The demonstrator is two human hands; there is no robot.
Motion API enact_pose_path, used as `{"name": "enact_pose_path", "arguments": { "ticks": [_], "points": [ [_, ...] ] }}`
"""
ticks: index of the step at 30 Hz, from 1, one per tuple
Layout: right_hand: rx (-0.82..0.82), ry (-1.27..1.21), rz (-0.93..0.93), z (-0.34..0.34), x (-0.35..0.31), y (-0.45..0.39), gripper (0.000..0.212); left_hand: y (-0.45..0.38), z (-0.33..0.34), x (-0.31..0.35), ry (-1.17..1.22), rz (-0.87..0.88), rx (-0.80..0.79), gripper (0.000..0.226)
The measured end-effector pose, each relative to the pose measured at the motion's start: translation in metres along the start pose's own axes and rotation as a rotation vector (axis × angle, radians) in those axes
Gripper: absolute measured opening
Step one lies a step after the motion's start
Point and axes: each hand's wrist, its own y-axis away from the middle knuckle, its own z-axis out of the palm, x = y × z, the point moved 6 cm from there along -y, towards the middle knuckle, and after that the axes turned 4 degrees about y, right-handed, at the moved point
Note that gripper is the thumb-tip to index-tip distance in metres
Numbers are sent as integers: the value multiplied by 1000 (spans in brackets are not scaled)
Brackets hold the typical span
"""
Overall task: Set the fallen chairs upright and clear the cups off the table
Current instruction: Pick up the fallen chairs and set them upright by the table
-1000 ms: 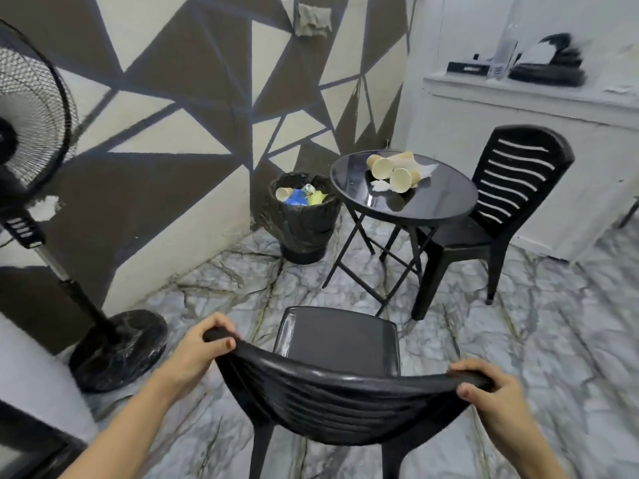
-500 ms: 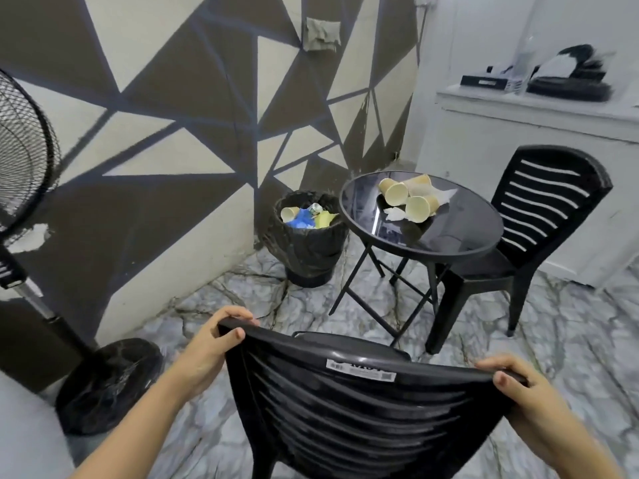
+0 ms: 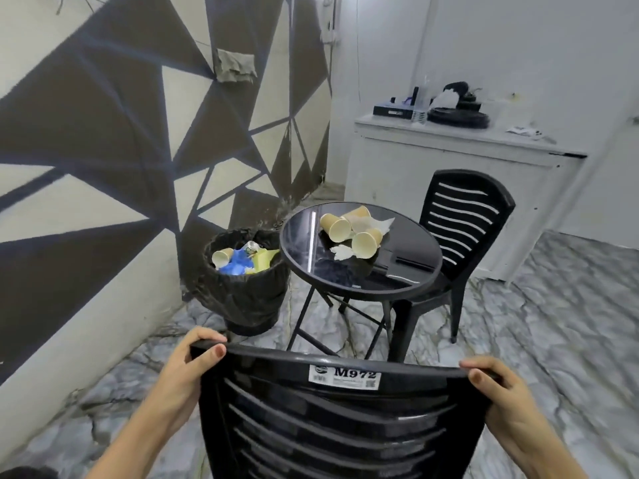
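- Head view, near foreground: black slatted plastic chair (image 3: 339, 420) seen from behind, backrest upright, white label reading "M972" just below the top rail.
- Left hand (image 3: 183, 371) closed over the left corner of the top rail, fingers curled over the front, thumb on the near face.
- Right hand (image 3: 501, 392) closed over the right corner of the same rail, fingers wrapped over the edge, thumb on the near side.
- Beyond the chair: round black glass-topped table (image 3: 408, 274) on folding legs.
- On the far half of the tabletop: three beige paper cups (image 3: 364, 243) lying on their sides, touching or nearly so, with crumpled white paper (image 3: 342, 252) just beside.
- Behind the table on the right: second black slatted chair (image 3: 463, 223), standing upright, seat tucked partly under the tabletop.
- Left of the table, close against the patterned wall: bin with black liner (image 3: 242, 299), holding one paper cup plus blue and yellow waste.
- Background right: white counter (image 3: 449, 146) carrying dark items, too blurred to identify.
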Motion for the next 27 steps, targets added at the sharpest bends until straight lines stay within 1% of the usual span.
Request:
{"name": "enact_pose_path", "arguments": {
  "ticks": [4, 7, 9, 11, 15, 19, 21, 23, 25, 26, 27],
  "points": [
    [113, -29, -20, -4, 0, -21, 38, -60, 12, -4, -30, 8, -99, 10],
    [164, -44, -23, -8, 8, -39, 40, -100, 18, -14, -23, -21, -193, 17],
    [203, -65, -25, -12, 16, -53, 45, -124, 19, -24, -17, -45, -235, 25],
    [240, -76, -31, -15, 25, -69, 55, -146, 18, -35, 2, -76, -269, 21],
    [292, -98, -56, -13, 52, -95, 64, -178, 13, -62, 3, -171, -336, 24],
    [334, -99, -43, -11, 81, -117, 59, -202, -1, -83, 64, -239, -327, 27],
    [328, -105, -51, -12, 83, -123, 58, -215, -2, -83, 69, -232, -357, 27],
    [301, -103, -76, -10, 84, -121, 62, -226, 2, -78, 41, -221, -402, 26],
    [322, -111, -115, -5, 86, -116, 62, -236, 8, -72, 24, -221, -421, 27],
    [316, -104, -138, -1, 87, -112, 53, -240, 11, -70, 12, -229, -432, 31],
    [302, -94, -169, 3, 88, -109, 34, -242, 9, -69, 11, -232, -438, 40]
  ]
}}
